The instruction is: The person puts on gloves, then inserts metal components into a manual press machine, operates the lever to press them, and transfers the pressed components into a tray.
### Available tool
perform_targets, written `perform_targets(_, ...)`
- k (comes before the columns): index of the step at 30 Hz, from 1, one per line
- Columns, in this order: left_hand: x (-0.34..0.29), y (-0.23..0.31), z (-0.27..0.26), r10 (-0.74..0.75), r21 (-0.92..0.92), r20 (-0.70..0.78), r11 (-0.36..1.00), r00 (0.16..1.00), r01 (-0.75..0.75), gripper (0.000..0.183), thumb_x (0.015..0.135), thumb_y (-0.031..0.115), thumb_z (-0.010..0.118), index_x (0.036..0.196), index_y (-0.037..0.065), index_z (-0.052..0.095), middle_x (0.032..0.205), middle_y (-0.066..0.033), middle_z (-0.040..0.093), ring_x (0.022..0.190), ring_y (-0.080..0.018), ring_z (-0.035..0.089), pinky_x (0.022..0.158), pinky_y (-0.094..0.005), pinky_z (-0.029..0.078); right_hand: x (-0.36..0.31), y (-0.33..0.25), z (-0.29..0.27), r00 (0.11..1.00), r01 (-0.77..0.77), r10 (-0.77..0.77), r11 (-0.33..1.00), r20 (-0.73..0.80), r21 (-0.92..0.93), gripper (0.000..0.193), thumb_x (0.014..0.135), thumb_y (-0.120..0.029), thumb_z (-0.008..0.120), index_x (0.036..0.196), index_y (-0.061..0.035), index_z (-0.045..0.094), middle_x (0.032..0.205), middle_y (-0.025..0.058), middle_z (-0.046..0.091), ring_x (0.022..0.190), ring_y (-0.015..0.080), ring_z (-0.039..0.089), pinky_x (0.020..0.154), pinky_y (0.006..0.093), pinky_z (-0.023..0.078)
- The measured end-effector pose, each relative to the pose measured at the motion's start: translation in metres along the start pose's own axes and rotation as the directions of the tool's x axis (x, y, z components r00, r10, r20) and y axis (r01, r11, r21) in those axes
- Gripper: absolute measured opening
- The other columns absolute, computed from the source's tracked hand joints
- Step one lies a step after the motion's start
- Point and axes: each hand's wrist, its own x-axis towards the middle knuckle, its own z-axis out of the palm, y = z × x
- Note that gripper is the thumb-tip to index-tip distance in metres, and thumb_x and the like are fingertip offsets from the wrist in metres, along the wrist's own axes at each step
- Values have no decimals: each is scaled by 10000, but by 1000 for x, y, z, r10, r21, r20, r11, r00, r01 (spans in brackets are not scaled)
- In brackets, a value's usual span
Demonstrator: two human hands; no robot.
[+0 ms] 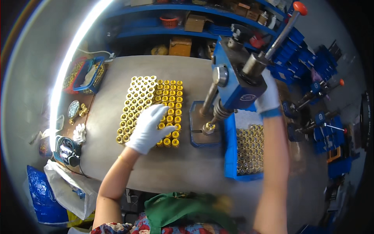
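My left hand (145, 132), in a white glove, is over a block of upright brass cups (139, 102) on the table, its fingers stretched out and thumb apart. Whether its fingertips touch a cup I cannot make out. A blue hand press (238, 78) stands to the right of the block. Under its ram sits a small brass piece (209, 126) on the base plate (199, 136). My right hand (269, 97), gloved and smeared by motion, is raised beside the far side of the press head, its fingers mostly hidden. The press lever (283, 33) rises above it with an orange-red knob.
A blue tray (231, 160) with rows of metal parts stands right of the press, partly behind my right forearm. Baskets of brass parts (94, 78) sit at the far left. A lamp-like device (67, 151) is near the left edge. Blue shelves (152, 31) run behind.
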Motion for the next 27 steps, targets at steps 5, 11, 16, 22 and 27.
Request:
perform_targets(5, 49, 57, 96, 63, -289, 220, 957, 973, 4, 597, 761, 360, 785, 1235, 50, 595, 1190, -176, 621, 1116, -365, 577, 963, -427, 468, -6, -119, -8, 649, 74, -425, 860, 631, 504, 601, 976, -511, 483, 1193, 47, 536, 1088, 155, 569, 1115, 299, 544, 1034, 474, 415)
perform_targets(11, 61, 63, 133, 15, -288, 279, 955, 960, 69, 424, 772, 357, 770, 1085, 79, 703, 1016, -146, 697, 997, -336, 639, 900, -414, 501, -204, -119, -8, 944, 229, -291, 244, 154, -942, 617, 712, 4, 640, 1317, 84, 543, 1374, 228, 540, 1295, 322, 510, 1094, 395, 378)
perform_targets(16, 59, 57, 134, 5, -325, 287, 941, 958, 93, 436, 764, 316, 788, 1116, 77, 696, 1060, -160, 696, 1003, -338, 650, 893, -396, 512, -176, 1, -50, 986, -169, 87, 490, -145, -855, 720, 834, -175, 721, 1414, 100, 393, 1443, 274, 445, 1373, 341, 412, 1119, 381, 324)
perform_targets(22, 54, 47, 125, 43, -279, 168, 960, 985, 6, 340, 739, 336, 786, 899, 51, 689, 889, -152, 677, 869, -358, 639, 799, -443, 507, -168, -24, -53, 974, 43, 171, 505, 149, -862, 741, 892, -218, 677, 1475, 69, 321, 1508, 258, 367, 1403, 291, 374, 1130, 352, 296)
perform_targets(27, 62, 74, 126, -37, -359, 190, 927, 981, 104, 366, 740, 308, 790, 942, 22, 684, 926, -163, 672, 868, -353, 656, 788, -410, 523, -98, -187, -47, 537, 284, -316, 941, 782, 186, 978, 864, -770, 341, 1452, 11, 350, 1345, 196, 503, 1269, 395, 451, 1129, 529, 297)
